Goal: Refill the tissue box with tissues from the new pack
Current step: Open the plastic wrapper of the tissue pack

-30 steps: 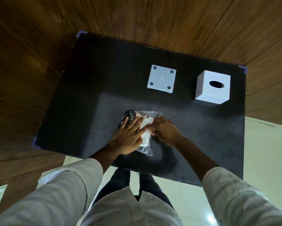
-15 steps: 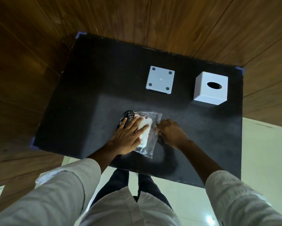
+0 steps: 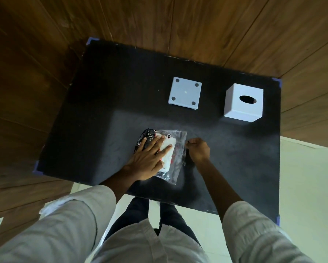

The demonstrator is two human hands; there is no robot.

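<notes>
A clear plastic tissue pack [image 3: 175, 149] with black print and white tissues inside lies on the black table [image 3: 102, 111], near its front edge. My left hand [image 3: 150, 158] presses flat on the pack, fingers spread. To the right of the pack, my right hand [image 3: 198, 149] pinches the wrapper's right edge with closed fingers. The white cube tissue box [image 3: 243, 102], oval slot on top, stands at the back right. Its flat white base lid [image 3: 185, 93] with dark round feet lies to the box's left.
The table stands against dark wooden wall panels [image 3: 45, 54]. Pale floor tiles [image 3: 307, 177] show to the right and below. My legs and pale sleeves fill the bottom of the view.
My right hand has slid rightwards off the top of the pack to its right edge and closed on the wrapper. My left hand has stayed pressed on the pack.
</notes>
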